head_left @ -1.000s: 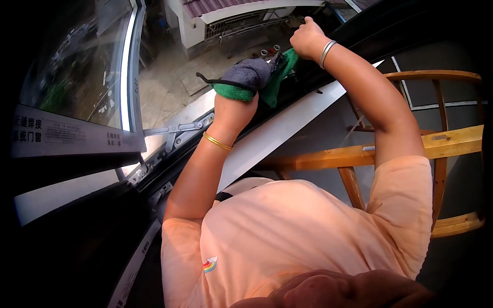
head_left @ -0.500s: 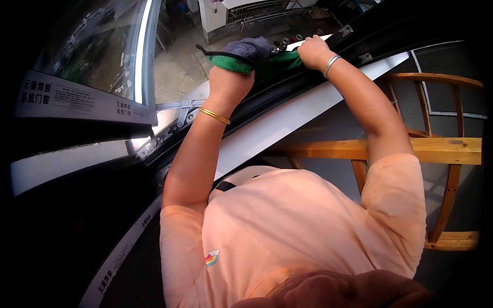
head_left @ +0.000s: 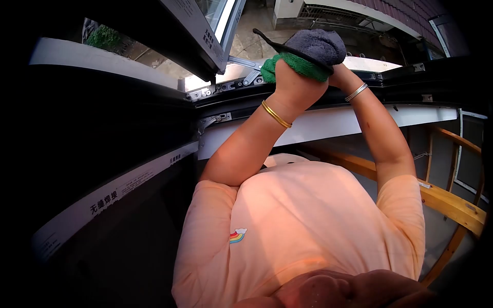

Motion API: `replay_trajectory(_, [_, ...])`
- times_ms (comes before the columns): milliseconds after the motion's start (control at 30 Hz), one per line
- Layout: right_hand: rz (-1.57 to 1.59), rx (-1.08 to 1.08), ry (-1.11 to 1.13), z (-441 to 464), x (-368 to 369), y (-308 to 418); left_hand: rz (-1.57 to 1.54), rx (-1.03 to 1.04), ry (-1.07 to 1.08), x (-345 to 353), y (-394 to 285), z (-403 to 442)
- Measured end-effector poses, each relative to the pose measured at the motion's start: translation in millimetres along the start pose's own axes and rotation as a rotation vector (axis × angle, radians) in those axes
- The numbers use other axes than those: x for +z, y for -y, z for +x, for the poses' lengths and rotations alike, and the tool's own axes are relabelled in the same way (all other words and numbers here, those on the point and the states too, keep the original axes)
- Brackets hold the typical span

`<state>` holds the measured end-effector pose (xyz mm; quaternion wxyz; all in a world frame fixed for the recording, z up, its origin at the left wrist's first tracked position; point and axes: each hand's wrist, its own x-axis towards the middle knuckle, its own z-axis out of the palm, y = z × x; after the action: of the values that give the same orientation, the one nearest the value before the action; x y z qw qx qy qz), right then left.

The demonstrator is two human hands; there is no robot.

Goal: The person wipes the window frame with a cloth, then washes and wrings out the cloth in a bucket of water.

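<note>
My left hand (head_left: pixel 302 86), with gold bangles at its wrist, is closed on a cloth (head_left: pixel 319 45). The cloth is grey on one side and green on the other, with a black edging and a thin black end sticking out to the left. It is bunched over the fist, above the dark window frame (head_left: pixel 241 105). Close behind it is my right hand (head_left: pixel 341 76), a silver bangle on its wrist. Its fingers are hidden by the cloth and my left hand, so I cannot tell whether it grips the cloth.
An opened window sash (head_left: pixel 197 36) with printed film stands at upper left, joined by a metal hinge arm (head_left: pixel 245 62). A white ledge (head_left: pixel 323 123) runs below my forearms. A wooden ladder-like frame (head_left: pixel 449 203) is at right. Outside lies a paved yard (head_left: pixel 254 36).
My left hand has carried the cloth to the right, close to my right hand. My right hand, seen gripping the green cloth before, is now mostly hidden. The view has turned.
</note>
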<state>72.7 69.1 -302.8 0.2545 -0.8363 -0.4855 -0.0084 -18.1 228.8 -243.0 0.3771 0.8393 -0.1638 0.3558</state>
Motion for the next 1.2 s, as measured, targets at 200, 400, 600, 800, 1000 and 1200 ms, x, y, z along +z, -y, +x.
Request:
replay_trajectory(200, [-0.084, 0.175, -0.363, 36.2, 50.9, 14.1, -0.097, 0.05, -0.056, -25.7, -10.4, -2.7])
replay_trajectory(400, [-0.167, 0.276, -0.309, -1.1, 65.5, 8.8, -0.115, 0.122, 0.08, -16.8, -24.9, -6.0])
replay_trajectory(600, [-0.163, 0.302, -0.299, -6.2, 59.8, -0.1, -0.033, 0.098, 0.267, -7.9, -28.7, -8.0])
replay_trajectory(800, [-0.145, 0.289, -0.306, 3.2, 57.5, -10.6, -0.048, 0.03, 0.103, -9.3, -2.0, -15.5])
replay_trajectory(1000, [-0.133, 0.277, -0.308, 11.0, 56.2, -24.5, -0.103, 0.039, 0.162, 1.8, 0.4, -19.1])
replay_trajectory(1200, [-0.134, 0.278, -0.303, 29.5, 56.5, -37.0, -0.179, 0.032, 0.178, -9.6, 10.8, -24.3])
